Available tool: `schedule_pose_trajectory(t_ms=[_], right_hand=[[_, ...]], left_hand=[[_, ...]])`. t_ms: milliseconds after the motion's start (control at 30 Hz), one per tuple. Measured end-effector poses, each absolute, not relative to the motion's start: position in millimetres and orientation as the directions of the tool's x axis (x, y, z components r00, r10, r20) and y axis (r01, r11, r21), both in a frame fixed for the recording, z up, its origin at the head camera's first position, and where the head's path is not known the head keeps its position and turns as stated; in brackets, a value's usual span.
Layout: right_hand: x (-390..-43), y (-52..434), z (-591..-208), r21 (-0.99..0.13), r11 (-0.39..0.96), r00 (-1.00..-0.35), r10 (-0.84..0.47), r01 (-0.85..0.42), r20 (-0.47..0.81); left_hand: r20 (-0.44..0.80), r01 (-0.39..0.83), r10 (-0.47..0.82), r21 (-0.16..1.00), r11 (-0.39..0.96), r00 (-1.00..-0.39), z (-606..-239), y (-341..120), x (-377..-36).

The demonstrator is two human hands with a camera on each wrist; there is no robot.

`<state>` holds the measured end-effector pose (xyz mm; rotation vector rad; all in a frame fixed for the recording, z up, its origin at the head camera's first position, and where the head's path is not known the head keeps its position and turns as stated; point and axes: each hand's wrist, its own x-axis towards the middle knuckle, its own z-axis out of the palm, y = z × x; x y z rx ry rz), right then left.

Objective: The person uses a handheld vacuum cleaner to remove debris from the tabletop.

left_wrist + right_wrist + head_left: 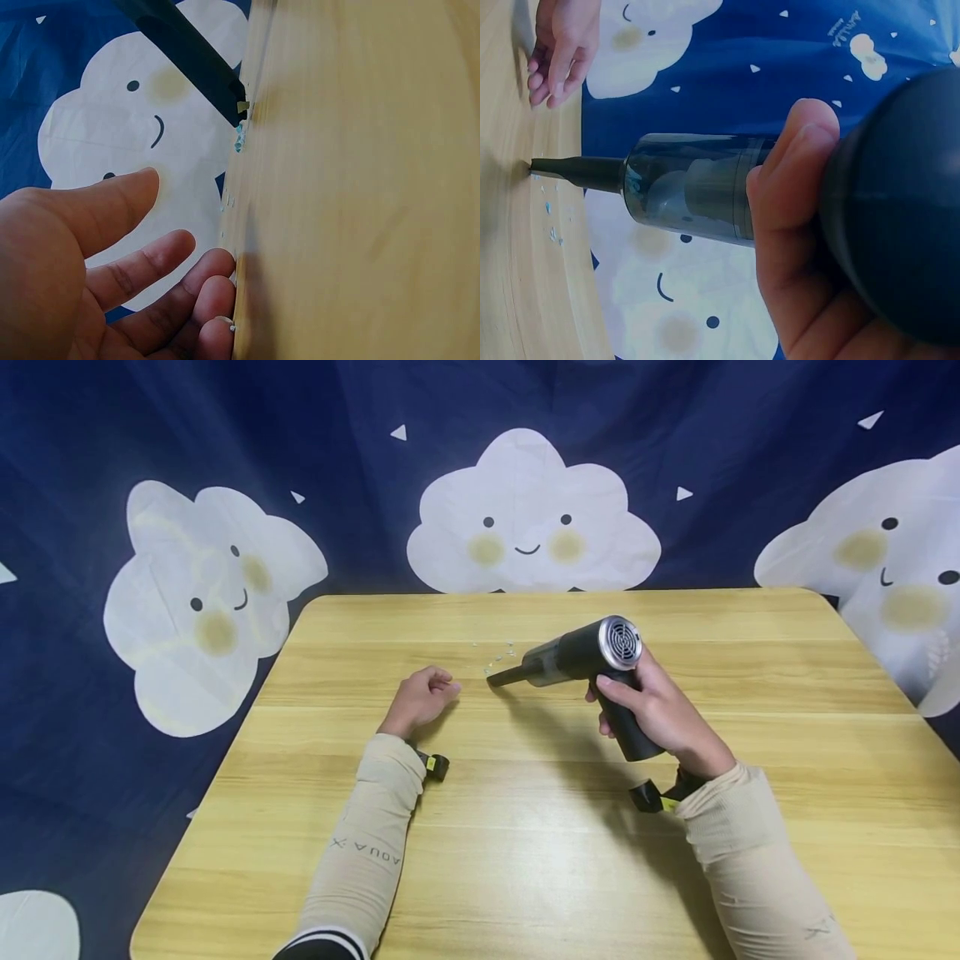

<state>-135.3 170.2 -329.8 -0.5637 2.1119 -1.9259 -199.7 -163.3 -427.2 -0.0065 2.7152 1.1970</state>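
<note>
The right hand [663, 710] grips the dark grey handheld vacuum [581, 660] at centre frame, nozzle touching the wooden table [525, 843] by tiny, indistinct scraps [498, 653]. The left hand [420, 697] rests loosely curled, empty.

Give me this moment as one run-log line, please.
right hand: grip on handheld vacuum handle | nozzle tip on table by small scraps | left hand: rests on table, holds nothing

One handheld vacuum [581, 662], two hands [420, 697]
</note>
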Motion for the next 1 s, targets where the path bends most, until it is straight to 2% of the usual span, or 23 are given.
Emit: schedule_pose_trajectory(t_ms=[1000], right_hand=[[-138.6, 171.5, -329.5, -0.989, 0.065, -0.919, -0.382, -0.133, 0.099]], left_hand=[[-0.162, -0.085, 0.053, 0.736, 0.672, -0.985, -425.7, -163.7, -197.7]])
